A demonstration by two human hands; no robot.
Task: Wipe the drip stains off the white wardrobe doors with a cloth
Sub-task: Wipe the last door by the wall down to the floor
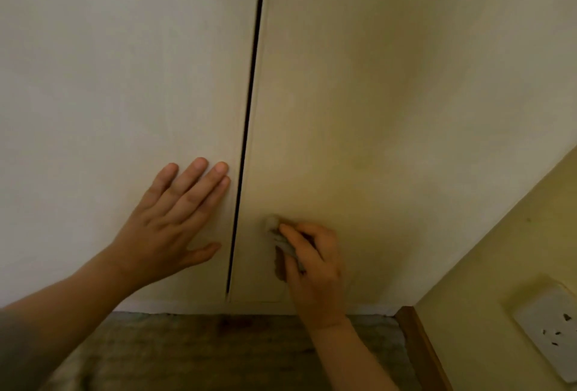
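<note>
Two white wardrobe doors fill the view, the left door point(109, 78) and the right door point(390, 93), split by a dark vertical gap point(249, 109). My left hand point(175, 218) lies flat with straight fingers on the left door, beside the gap. My right hand point(315, 268) grips a small grey cloth point(276, 232) and presses it against the lower part of the right door. A brown stain point(279, 265) shows on the door just left of my right hand, below the cloth's bunched end.
Dark patterned floor point(203, 353) runs below the doors. A yellow wall point(515, 250) meets the wardrobe at the right, with a white power socket point(552, 331) and a brown wooden skirting board point(421, 350).
</note>
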